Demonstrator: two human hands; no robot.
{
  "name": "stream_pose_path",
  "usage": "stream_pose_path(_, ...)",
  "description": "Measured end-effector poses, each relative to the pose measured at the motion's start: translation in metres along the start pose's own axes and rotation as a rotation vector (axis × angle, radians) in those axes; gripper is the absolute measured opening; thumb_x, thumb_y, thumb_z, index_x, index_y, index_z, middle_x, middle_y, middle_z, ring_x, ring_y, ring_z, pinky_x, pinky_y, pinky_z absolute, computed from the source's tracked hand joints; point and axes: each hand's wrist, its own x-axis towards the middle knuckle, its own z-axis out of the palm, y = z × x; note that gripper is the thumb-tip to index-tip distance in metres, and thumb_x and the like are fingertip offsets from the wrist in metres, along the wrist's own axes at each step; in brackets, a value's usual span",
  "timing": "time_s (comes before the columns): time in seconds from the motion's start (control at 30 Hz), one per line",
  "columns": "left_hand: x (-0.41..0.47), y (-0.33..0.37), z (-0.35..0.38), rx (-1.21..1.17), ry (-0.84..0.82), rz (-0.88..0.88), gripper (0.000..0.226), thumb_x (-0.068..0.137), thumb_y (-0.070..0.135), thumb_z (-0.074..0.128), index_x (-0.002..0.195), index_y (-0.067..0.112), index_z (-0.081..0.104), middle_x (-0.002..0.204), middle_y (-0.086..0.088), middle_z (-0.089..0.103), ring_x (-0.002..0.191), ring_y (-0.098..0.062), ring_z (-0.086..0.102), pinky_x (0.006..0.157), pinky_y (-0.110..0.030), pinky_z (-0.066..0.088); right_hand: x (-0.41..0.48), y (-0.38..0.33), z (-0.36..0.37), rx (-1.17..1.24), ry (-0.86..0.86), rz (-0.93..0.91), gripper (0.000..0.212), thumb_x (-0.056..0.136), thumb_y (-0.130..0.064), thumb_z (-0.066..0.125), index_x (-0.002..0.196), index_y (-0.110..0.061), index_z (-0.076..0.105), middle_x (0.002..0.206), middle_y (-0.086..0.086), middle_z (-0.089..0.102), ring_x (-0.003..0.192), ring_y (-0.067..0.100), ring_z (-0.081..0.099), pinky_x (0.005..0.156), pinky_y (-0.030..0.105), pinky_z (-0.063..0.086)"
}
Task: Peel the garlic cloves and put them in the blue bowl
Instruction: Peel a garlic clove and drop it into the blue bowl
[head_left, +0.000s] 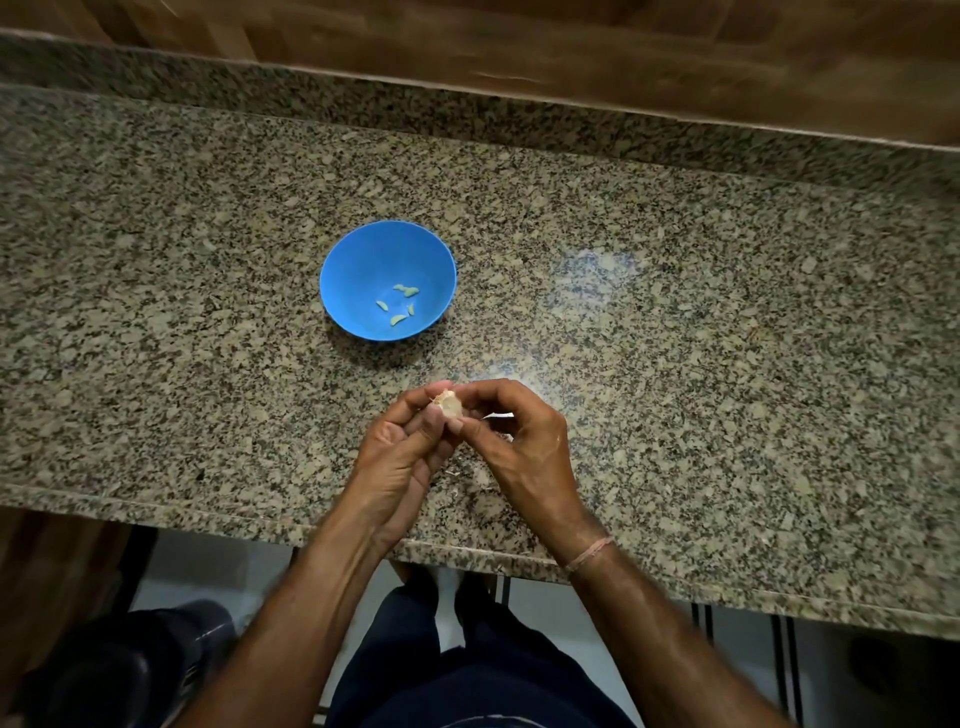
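Down by the lens we get dark trousers (467, 675) and two bare forearms reaching over the edge of the granite counter (727, 364). Both hands meet just above it. The left hand (400, 452) has its fingers curled up around a garlic piece (449, 404), cradling it from below. The right hand (524, 441), with a thread band (589, 553) on its wrist, pinches at the garlic's right side, thumb and fingertips bent in. Beyond them, well apart, sits the blue bowl (337, 260), a few peeled cloves (397, 304) lying in its bottom. We'd call this mid-peel, or perhaps a clove being split free; we can't tell which. To do it well, we reckon the left grip wants to be firm but not crushing. The right thumbnail should catch the papery skin at the root end and strip it lengthwise. Working over the counter lets scraps drop there and not in the bowl.
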Motion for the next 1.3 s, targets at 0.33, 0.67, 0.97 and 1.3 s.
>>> stream_pose_path(0.33,0.000,0.001,0.001,0.069,-0.118,0.008,0.044,0.080,0.022,0.081,0.123,0.014,0.073,0.125,-0.013,0.072,0.109,-0.016,0.069,0.092,-0.024,0.057,0.003,-0.009,0.002,0.004,0.067,0.015,0.013,0.088,-0.003,0.080,0.096,-0.009,0.072,0.094,0.000,0.073,0.088,0.011,0.069,0.076,0.014,0.053)
stream_pose_path(0.67,0.002,0.007,0.000,0.232,-0.067,0.025,0.040,0.094,0.004,0.060,0.133,-0.002,0.061,0.127,-0.017,0.072,0.106,-0.016,0.072,0.086,-0.021,0.059,0.001,-0.006,0.009,-0.149,0.084,-0.094,0.012,0.090,-0.003,0.078,0.096,-0.011,0.071,0.096,-0.007,0.070,0.091,0.008,0.067,0.075,0.015,0.051)
stream_pose_path(0.97,-0.001,0.009,0.000,0.285,-0.011,0.033,0.037,0.086,0.007,0.070,0.123,0.004,0.069,0.116,-0.015,0.077,0.100,-0.018,0.076,0.085,-0.025,0.060,0.005,0.001,0.006,-0.275,0.017,-0.199,0.016,0.088,0.005,0.074,0.094,-0.008,0.066,0.091,-0.002,0.063,0.083,0.011,0.060,0.071,0.018,0.048)
stream_pose_path(1.3,0.003,-0.006,-0.003,0.273,0.086,-0.022,0.025,0.095,-0.001,0.065,0.119,0.006,0.071,0.111,-0.012,0.079,0.102,-0.017,0.076,0.078,-0.022,0.059,0.004,0.020,0.013,-0.318,0.011,-0.122,0.020,0.091,0.004,0.069,0.088,-0.014,0.060,0.083,-0.004,0.060,0.077,0.013,0.057,0.064,0.019,0.045)
